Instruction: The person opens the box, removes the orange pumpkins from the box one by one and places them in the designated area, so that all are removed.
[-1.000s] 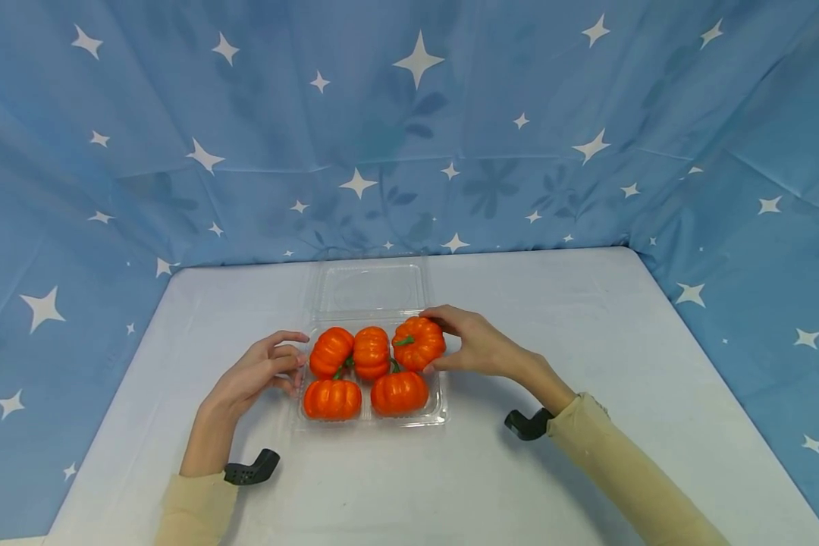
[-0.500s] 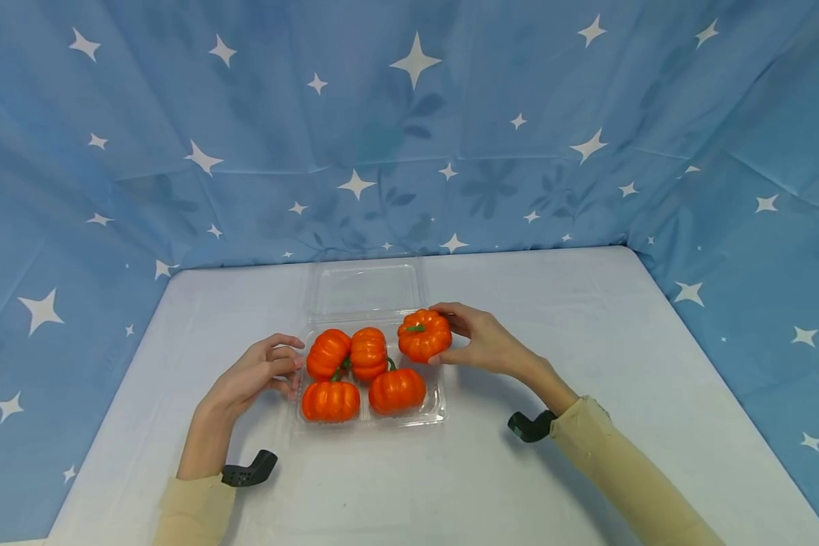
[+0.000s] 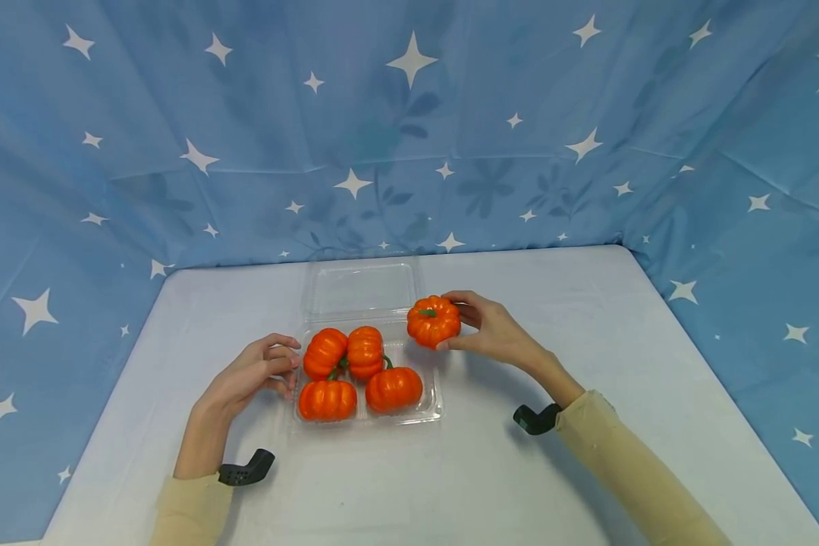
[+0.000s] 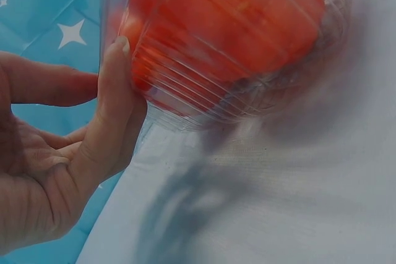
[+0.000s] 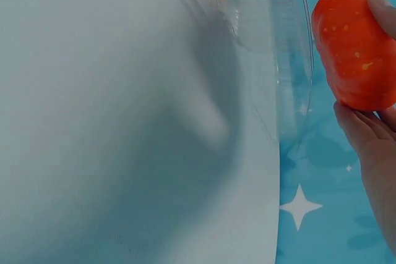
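Observation:
In the head view, my right hand (image 3: 487,330) holds an orange toy pumpkin (image 3: 434,322) with a green stem over the back right corner of a clear plastic clamshell box (image 3: 431,406). Its thumb and fingers lie on opposite sides of the pumpkin (image 5: 356,51) in the right wrist view, which shows it raised beyond the box wall (image 5: 291,85). Several similar pumpkins (image 3: 327,400) sit in the box, to the left and front. At the box's left side, my left hand (image 3: 252,371) pinches the edge; its fingertips (image 4: 117,57) press the ribbed wall in the left wrist view.
The box's clear lid (image 3: 364,290) lies folded open toward the back of the white-covered table (image 3: 519,485). A blue curtain (image 3: 409,129) with white stars hangs behind and at both sides. Black wrist cameras (image 3: 247,468) stick out from both wrists.
My right hand has lifted the pumpkin from the box's back right section, moving it up, back and slightly right. The left hand stays at the box's left edge.

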Available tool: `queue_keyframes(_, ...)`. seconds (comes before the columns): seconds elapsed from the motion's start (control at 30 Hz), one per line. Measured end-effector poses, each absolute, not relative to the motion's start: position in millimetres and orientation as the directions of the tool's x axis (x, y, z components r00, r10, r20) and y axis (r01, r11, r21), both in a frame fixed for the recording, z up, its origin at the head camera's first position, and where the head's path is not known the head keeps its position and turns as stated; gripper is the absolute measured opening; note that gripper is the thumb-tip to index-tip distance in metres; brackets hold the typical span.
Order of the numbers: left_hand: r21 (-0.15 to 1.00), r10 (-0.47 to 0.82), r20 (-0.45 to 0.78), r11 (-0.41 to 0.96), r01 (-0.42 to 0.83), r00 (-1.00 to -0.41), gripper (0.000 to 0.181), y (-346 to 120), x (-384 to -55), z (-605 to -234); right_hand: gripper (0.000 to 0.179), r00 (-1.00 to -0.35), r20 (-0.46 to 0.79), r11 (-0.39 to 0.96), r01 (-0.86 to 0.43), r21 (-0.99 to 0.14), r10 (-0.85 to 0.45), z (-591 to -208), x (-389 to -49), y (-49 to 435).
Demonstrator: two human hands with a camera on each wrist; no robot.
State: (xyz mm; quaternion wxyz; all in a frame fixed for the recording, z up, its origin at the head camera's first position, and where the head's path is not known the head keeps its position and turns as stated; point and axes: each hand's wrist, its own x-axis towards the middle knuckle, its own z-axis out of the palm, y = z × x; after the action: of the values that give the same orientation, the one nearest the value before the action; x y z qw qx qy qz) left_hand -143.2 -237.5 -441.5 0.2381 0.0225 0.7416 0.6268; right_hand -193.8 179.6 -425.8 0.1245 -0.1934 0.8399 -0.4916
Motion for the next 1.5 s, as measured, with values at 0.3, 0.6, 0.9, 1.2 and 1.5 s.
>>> queue_keyframes(0.3, 0.938, 0.325, -0.328, 0.221, -0.266, -0.887, 0.039, -236.5, -143.9, -440.8, 0.084, -0.924, -0.042, 0.452, -0.147, -0.88, -0.381, -429.9, -202.8, 191.6)
queue_keyframes(0.6, 0.942, 0.325, -0.319, 0.215, -0.259, -0.89, 0.039, -237.7, -143.3, -439.4, 0.081, -0.943, -0.033, 0.449, -0.126, -0.885, -0.33, -433.9, -212.7, 200.6)
queue_keyframes(0.9, 0.943, 0.328, -0.315, 0.213, -0.255, -0.891, 0.037, -238.5, -141.4, -440.9, 0.078, -0.962, -0.091, 0.409, -0.023, -0.912, -0.258, -445.0, -225.4, 214.6)
queue_keyframes(1.2, 0.944, 0.339, -0.312, 0.214, -0.25, -0.888, 0.036, -237.6, -141.6, -444.1, 0.085, -0.97, -0.168, 0.374, 0.092, -0.923, -0.176, -452.0, -232.1, 227.0)
queue_keyframes(1.5, 0.946, 0.342, -0.309, 0.208, -0.249, -0.887, 0.036, -238.1, -141.9, -445.7, 0.089, -0.971, -0.205, 0.393, 0.143, -0.908, -0.121, -459.2, -241.8, 232.7)
